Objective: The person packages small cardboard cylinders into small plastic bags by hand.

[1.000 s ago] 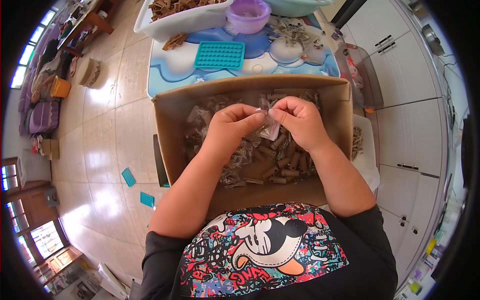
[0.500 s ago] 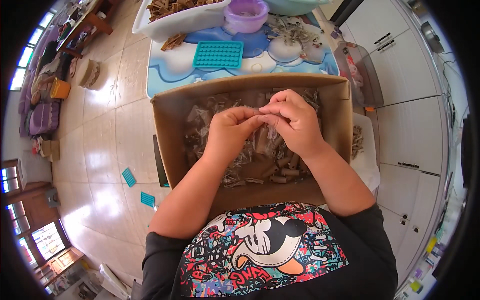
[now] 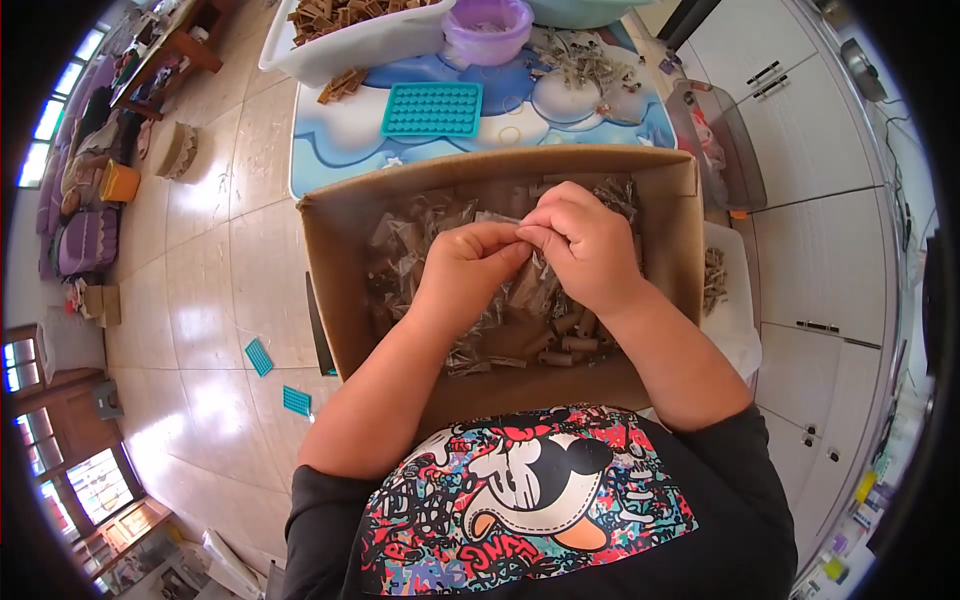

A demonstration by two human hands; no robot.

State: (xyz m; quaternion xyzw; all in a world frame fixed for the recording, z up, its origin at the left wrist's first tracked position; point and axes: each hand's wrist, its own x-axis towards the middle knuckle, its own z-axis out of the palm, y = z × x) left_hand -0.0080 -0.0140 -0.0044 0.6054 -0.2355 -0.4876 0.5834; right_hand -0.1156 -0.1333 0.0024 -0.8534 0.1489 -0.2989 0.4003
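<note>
While the two hands meet above an open cardboard box (image 3: 672,222), the thumb and index finger of my left hand (image 3: 462,265) are pinched together, and those of my right hand (image 3: 588,250) close against them, tip to tip. Both grip the upper edge of a clear plastic bag (image 3: 540,275), which hangs just below my fingers over the middle of the box; my fingertips hide most of the edge itself.

Inside the box, crumpled clear packets (image 3: 405,243) crowd the left and middle, some with brown pieces showing through the film. Loose brown cardboard-coloured tubes (image 3: 562,358) lie toward the near right, several on their sides.

Beyond the far wall is a counter (image 3: 345,135) with a blue and white cloud print. On it, a white plastic tub (image 3: 350,50) is heaped with flat brown pieces (image 3: 345,13), and a few more lie in a small pile (image 3: 343,86) at its near side. A purple bowl (image 3: 487,47) stands next to the tub with something pale in it, too small to make out. A teal moulded tray (image 3: 432,110) with rows of bumps or hollows lies nearer me, and a scatter of small clear and dark parts (image 3: 585,60) is to its right. Just beside the box on my right, a second, whitish tub (image 3: 738,335) holds small brownish pieces (image 3: 714,280).
</note>
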